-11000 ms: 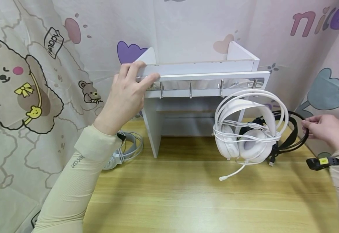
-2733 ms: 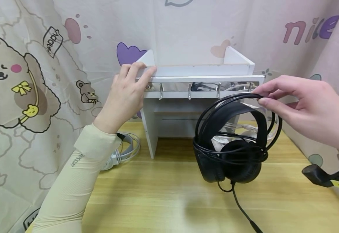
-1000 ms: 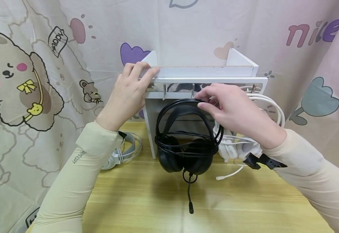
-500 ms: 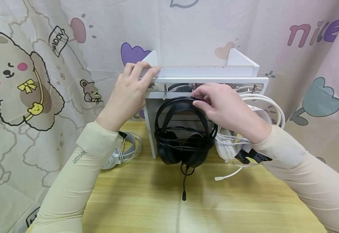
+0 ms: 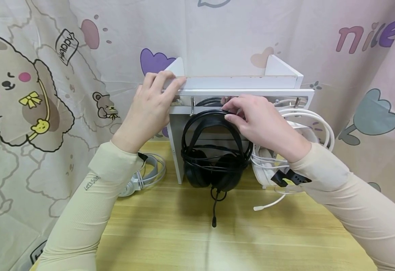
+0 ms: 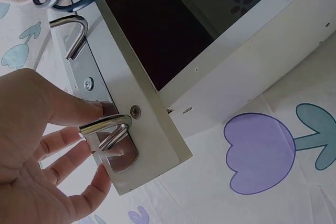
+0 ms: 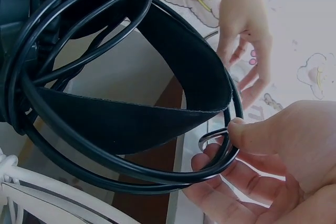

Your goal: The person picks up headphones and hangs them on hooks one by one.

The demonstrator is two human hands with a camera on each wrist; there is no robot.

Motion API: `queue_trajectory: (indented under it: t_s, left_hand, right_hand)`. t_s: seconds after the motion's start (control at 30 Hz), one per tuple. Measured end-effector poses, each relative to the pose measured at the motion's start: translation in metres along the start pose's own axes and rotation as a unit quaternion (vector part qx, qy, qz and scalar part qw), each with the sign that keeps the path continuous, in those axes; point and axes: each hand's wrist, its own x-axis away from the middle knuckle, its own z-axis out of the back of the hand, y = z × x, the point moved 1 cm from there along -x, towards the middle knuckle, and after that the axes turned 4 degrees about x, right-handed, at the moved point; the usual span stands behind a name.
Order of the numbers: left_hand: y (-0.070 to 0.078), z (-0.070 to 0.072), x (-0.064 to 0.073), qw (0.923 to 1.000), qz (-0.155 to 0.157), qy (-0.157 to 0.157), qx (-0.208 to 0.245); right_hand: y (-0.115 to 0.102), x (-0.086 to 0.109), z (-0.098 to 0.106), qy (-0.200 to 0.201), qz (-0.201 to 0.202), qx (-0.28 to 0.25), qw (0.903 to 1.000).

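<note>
My left hand (image 5: 150,109) grips the left end of the white shelf's front hook rail (image 5: 211,92); in the left wrist view its thumb and fingers lie about the rail end, beside a metal hook (image 6: 107,124). A black headset (image 5: 229,177), its cable wound round the ear cups, hangs below the rail with its mic boom pointing down. My right hand (image 5: 261,120) pinches the top of its headband. In the right wrist view a hook (image 7: 206,139) shows inside the band's thin black hoops. Whether the hook bears the weight cannot be told.
A white headset (image 5: 322,120) hangs at the rail's right end, partly behind my right forearm. On the wooden table (image 5: 170,229), left of the shelf, lies a grey-white headset (image 5: 150,173) with a bundled cable. Patterned curtains enclose the back and sides.
The black headset has come from the table's right side, past the white headset, to the rail's middle in my right hand. Lately it has risen slightly. My left hand stays on the rail.
</note>
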Motion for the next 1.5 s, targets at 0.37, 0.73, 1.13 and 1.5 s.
queue_trajectory:
  t_s: [0.37, 0.73, 1.13, 1.5]
  left_hand:
    - [0.001, 0.002, -0.001, 1.0, -0.001, -0.001, 0.0]
    - [0.001, 0.004, -0.001, 1.0, 0.001, -0.003, 0.001]
    - [0.001, 0.002, 0.0, 1.0, 0.004, -0.008, 0.002]
    - [0.002, 0.001, 0.0, 0.9999, 0.006, -0.011, 0.005]
  right_hand:
    - [0.003, 0.0, -0.003, 0.0, 0.004, 0.001, 1.0]
    - [0.005, 0.001, -0.006, -0.011, 0.013, 0.005, 0.9998]
    - [0.007, 0.004, -0.007, -0.008, 0.021, -0.014, 0.9996]
    - [0.005, 0.01, -0.005, 0.01, 0.025, -0.03, 0.9992]
